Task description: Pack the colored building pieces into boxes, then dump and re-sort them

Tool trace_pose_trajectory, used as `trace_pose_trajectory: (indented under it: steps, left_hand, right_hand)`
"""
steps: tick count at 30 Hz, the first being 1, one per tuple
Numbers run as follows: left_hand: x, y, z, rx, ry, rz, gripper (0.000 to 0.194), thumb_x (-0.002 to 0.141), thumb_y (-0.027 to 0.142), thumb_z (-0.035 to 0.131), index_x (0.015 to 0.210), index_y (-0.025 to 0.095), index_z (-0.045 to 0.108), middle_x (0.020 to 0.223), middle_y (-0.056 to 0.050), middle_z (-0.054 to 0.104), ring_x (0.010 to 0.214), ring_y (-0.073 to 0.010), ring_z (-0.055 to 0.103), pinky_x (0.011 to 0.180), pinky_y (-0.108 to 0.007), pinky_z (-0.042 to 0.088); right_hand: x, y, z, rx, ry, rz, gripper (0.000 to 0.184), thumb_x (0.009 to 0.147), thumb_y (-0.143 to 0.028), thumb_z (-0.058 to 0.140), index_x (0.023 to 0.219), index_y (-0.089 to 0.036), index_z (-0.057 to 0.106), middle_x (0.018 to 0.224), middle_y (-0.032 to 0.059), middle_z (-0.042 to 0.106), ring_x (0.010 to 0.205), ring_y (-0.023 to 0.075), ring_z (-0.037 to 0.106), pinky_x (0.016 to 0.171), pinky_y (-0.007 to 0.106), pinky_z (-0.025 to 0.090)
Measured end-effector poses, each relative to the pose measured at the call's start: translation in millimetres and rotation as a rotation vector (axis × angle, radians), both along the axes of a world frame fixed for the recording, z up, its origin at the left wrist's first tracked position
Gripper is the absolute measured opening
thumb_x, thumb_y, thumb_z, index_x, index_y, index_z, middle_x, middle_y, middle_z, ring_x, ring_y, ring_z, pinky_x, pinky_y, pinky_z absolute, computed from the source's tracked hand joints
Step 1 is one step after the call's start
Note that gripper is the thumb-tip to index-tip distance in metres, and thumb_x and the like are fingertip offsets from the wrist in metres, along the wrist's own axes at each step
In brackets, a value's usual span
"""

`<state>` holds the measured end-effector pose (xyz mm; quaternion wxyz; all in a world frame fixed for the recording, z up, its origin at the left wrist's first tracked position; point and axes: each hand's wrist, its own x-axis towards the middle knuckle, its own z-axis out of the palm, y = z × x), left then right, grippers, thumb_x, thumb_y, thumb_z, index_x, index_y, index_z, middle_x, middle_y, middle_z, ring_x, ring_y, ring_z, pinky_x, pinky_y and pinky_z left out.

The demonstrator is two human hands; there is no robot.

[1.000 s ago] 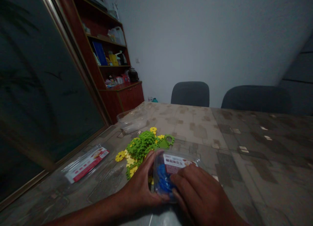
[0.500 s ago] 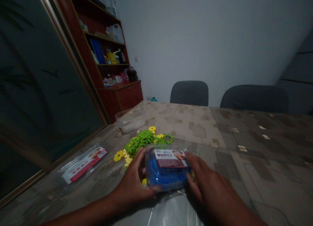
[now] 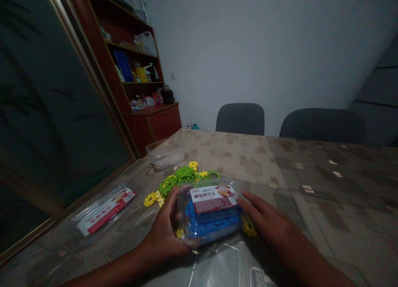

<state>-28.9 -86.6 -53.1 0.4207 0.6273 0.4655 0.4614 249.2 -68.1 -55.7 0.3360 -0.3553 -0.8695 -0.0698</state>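
A clear plastic box (image 3: 214, 225) with a red-and-white label on its lid holds blue pieces. It is slightly tilted above the near part of the table. My left hand (image 3: 169, 225) is closed around its left side, thumb along the near edge. At the right, my right hand (image 3: 270, 225) has its fingers stretched out, the tips at the lid's right edge beside the label. Behind the box lies a pile of green notched plastic discs (image 3: 183, 176), with yellow flower-shaped discs (image 3: 151, 199) around it. Another yellow disc (image 3: 249, 227) shows between the box and my right hand.
A clear lid with a red-and-white label (image 3: 107, 210) lies to the left on the patterned table (image 3: 248, 156). Farther back stands a clear plastic tub (image 3: 166, 154). Two grey chairs (image 3: 240, 118) are behind the table, and a red-brown shelf cabinet (image 3: 164, 121) stands at back left.
My right hand has loosened from the box's right side, its fingers now straighter. The box has shifted slightly left and its lid shows more clearly. My left hand keeps its hold.
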Motion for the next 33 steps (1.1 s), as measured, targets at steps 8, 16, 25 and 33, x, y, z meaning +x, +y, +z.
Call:
trace_pose_trajectory:
  steps: [8, 16, 25, 33]
  left_hand:
    - [-7.2, -6.1, -34.8, -0.103, 0.026, -0.102, 0.12, 0.048, 0.029, 0.093, 0.151, 0.031, 0.031, 0.156, -0.018, 0.034, 0.141, -0.0455, 0.036, 0.106, -0.059, 0.045]
    - [-6.8, -0.3, -22.5, -0.07, -0.162, -0.165, 0.1, 0.058, 0.029, 0.091, 0.144, 0.029, 0.038, 0.151, -0.017, 0.042, 0.138, -0.04, 0.043, 0.1, -0.049, 0.051]
    - [-82.2, 33.2, 83.7, 0.502, 0.416, 0.116, 0.099, 0.07, 0.032, 0.085, 0.152, 0.033, 0.029, 0.154, -0.005, 0.041, 0.14, -0.0382, 0.039, 0.113, -0.05, 0.041]
    - [-124.0, 73.3, 92.6, 0.721, 0.97, -0.082, 0.078, 0.083, 0.023, 0.069, 0.152, 0.023, 0.033, 0.154, -0.011, 0.041, 0.141, -0.0347, 0.038, 0.117, -0.051, 0.033]
  right_hand:
    - [2.6, 23.4, 14.5, -0.195, 0.361, 0.038, 0.027, 0.094, -0.016, 0.048, 0.104, -0.021, 0.072, 0.101, 0.0085, 0.076, 0.093, 0.0206, 0.073, 0.08, 0.036, 0.06]
    - [15.1, 38.6, 7.1, -0.726, 1.005, -0.215, 0.034, 0.085, -0.049, 0.064, 0.097, -0.018, 0.07, 0.078, 0.0073, 0.075, 0.069, 0.0214, 0.07, 0.063, 0.032, 0.055]
    - [12.8, 44.3, 6.3, -0.85, 1.169, -0.267, 0.039, 0.068, -0.051, 0.073, 0.087, -0.017, 0.067, 0.07, 0.0057, 0.07, 0.05, 0.0142, 0.057, 0.046, 0.028, 0.047]
    - [14.4, 46.0, -4.4, -0.842, 1.167, -0.212, 0.035, 0.074, -0.046, 0.072, 0.091, -0.016, 0.067, 0.08, 0.0075, 0.072, 0.052, 0.0127, 0.058, 0.049, 0.027, 0.049]
